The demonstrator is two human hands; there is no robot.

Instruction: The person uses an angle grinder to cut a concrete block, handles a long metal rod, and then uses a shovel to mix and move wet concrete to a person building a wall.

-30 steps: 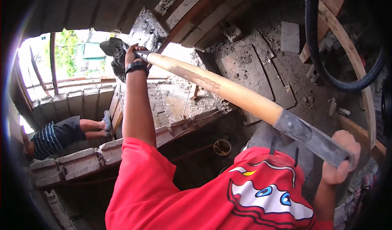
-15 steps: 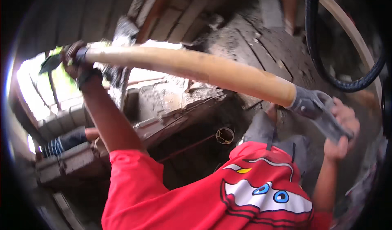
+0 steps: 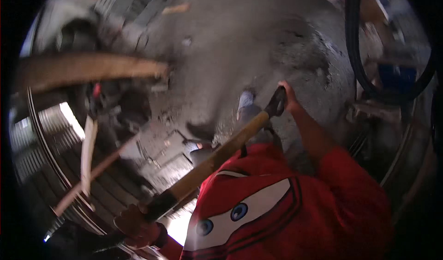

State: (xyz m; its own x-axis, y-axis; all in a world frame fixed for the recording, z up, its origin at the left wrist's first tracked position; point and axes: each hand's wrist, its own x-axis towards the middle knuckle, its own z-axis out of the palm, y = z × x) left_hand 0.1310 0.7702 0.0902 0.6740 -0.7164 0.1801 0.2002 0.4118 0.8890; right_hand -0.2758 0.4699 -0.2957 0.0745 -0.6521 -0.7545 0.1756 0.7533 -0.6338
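Observation:
A shovel with a wooden shaft (image 3: 217,161) slants across the front of my red shirt, from lower left up to the right. My left hand (image 3: 138,225) is wrapped round its dark lower end, close above the blade (image 3: 76,241), which is dim and partly lost at the picture's edge. At the other end, my right hand (image 3: 289,96) closes on the dark D-shaped grip (image 3: 277,102). My feet show beyond the shaft on the dirt floor.
The grey dirt floor (image 3: 221,38) is blurred by motion. A thick wooden beam (image 3: 92,71) juts in at left, above a leaning plank (image 3: 87,156). Grey blocks (image 3: 134,4) stand at the far left. A black ribbed hose (image 3: 354,38) loops down at right, near a blue object (image 3: 397,77).
The view has swung round toward open dirt floor. The shovel has come down from across the upper view to a slant close to my body, both hands still gripping it.

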